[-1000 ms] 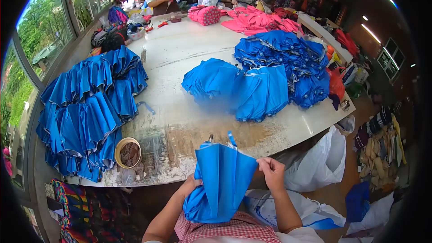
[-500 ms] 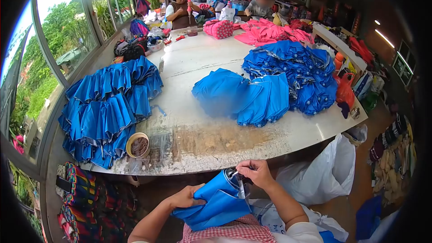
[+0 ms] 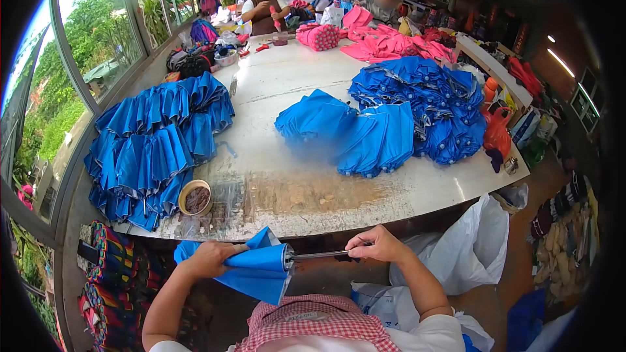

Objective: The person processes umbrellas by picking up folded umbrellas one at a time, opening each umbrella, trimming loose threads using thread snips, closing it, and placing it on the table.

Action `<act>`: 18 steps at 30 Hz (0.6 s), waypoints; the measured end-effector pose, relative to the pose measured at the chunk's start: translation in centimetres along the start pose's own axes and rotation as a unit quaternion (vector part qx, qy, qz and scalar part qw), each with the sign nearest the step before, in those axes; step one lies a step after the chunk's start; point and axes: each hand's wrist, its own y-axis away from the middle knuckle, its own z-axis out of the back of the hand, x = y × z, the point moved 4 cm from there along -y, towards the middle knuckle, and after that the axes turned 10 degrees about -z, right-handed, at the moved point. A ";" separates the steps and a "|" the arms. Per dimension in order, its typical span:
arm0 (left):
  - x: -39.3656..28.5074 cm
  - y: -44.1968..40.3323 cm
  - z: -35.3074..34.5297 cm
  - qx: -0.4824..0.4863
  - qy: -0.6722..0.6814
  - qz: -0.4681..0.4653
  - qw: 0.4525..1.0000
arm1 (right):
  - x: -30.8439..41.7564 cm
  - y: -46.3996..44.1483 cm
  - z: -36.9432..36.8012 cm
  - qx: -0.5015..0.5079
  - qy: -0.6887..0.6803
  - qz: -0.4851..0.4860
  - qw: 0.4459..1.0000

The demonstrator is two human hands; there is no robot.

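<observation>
- Blue umbrella (image 3: 257, 264): in left grip (image 3: 212, 259), on the person's side of the surface (image 3: 287, 205); cloth loosely gathered, one flap raised, another hanging down.
- Left grip: fingers closed around the cloth; a fingertip shows on top.
- Right grip (image 3: 378, 245): fingers pinched shut on the thin metal shaft (image 3: 323, 255), well apart from left grip. Shaft runs roughly level from the umbrella's open end to the fingertips.
- Round tub (image 3: 207, 208): on the surface, just beyond left grip; holds a dark brown mass (image 3: 197, 199).
- Left-hand blue stack (image 3: 153, 137): pleated cloth in overlapping rows, beyond and left of left grip, tub just beside it.
- Fanned blue umbrellas (image 3: 385, 140): laid overlapping, beyond right grip; part of the fan blurred.
- Blue heap (image 3: 424, 101): past the fan, farther right; pale undersides visible.
- Pink pile (image 3: 398, 45) and pink bundle (image 3: 318, 37): far side of the surface, beyond both grips.
- White sack (image 3: 469, 241): right of right grip, below the surface edge.
- Co-worker (image 3: 264, 16): far side, holding a pink item (image 3: 274, 18).
- Red-checked apron (image 3: 319, 326): worn by the person, nearer than both grips.
</observation>
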 end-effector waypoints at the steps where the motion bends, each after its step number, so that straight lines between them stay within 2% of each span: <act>1: 0.4 0.6 1.0 -0.011 -0.024 -0.002 1.000 | -0.4 0.4 0.6 -0.019 -0.025 -0.010 0.999; 3: 2.2 2.5 2.8 0.034 -0.108 0.085 0.990 | -2.2 1.5 2.5 -0.058 -0.077 -0.027 0.995; 4: 2.3 3.2 4.1 -0.010 -0.145 0.052 0.988 | -3.2 2.0 3.2 -0.076 -0.084 -0.020 0.993; 5: 1.9 3.6 5.6 -0.054 -0.182 0.019 0.982 | -3.8 1.8 2.5 -0.039 -0.074 -0.040 0.996; 7: 1.3 3.5 8.2 -0.061 -0.267 0.024 0.961 | -4.5 1.4 0.8 0.036 -0.054 -0.083 0.994; 8: -0.1 3.0 10.3 -0.118 -0.309 -0.019 0.943 | -3.4 0.9 -0.4 0.046 -0.012 0.029 0.998; 9: -0.5 2.7 11.7 -0.143 -0.370 -0.034 0.917 | -2.2 0.5 -1.4 0.049 0.098 0.016 0.994; 11: -2.3 2.2 14.7 -0.172 -0.432 -0.055 0.883 | -0.2 -0.5 -4.0 0.014 0.190 0.160 0.968; 13: -3.1 2.3 16.8 -0.179 -0.518 -0.069 0.834 | 0.8 -1.4 -6.6 0.012 0.202 0.209 0.957; 15: -4.3 2.4 18.4 -0.221 -0.598 -0.005 0.771 | 1.5 -1.9 -9.2 0.015 0.056 0.180 0.982; 16: -4.9 2.6 19.0 -0.254 -0.605 0.035 0.754 | 1.8 -2.2 -10.4 0.008 0.031 0.196 0.980; 17: -6.3 2.9 19.0 -0.310 -0.557 0.068 0.767 | 2.4 -2.1 -11.1 -0.006 0.046 0.207 0.977; 18: -8.4 3.3 18.4 -0.364 -0.507 0.101 0.775 | 3.0 -2.0 -11.8 0.013 -0.040 0.205 0.978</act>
